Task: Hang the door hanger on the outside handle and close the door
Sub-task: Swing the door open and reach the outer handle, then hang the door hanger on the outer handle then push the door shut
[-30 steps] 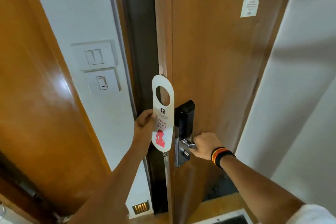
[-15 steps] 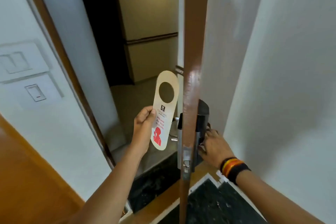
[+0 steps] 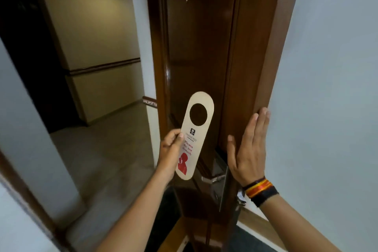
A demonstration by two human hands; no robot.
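With the left hand (image 3: 170, 149) pinching the door hanger (image 3: 194, 135) and the right hand (image 3: 248, 147) flat, fingers spread empty, against the door (image 3: 204, 47) edge, the hanger risked missing the outside handle (image 3: 212, 178) if the door swung.

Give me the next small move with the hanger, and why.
Probably: lower the door hanger so its hole slips over the outside handle. The left hand holds it above and left of the lever, not yet on; the right hand lies flat on the open door's edge, steadying it.

Door standing open, my hands on it

My right hand (image 3: 248, 149) lies flat against the edge of the wooden door (image 3: 196, 51); its outside handle (image 3: 214, 178) is bare, above the pale corridor floor (image 3: 106, 161).
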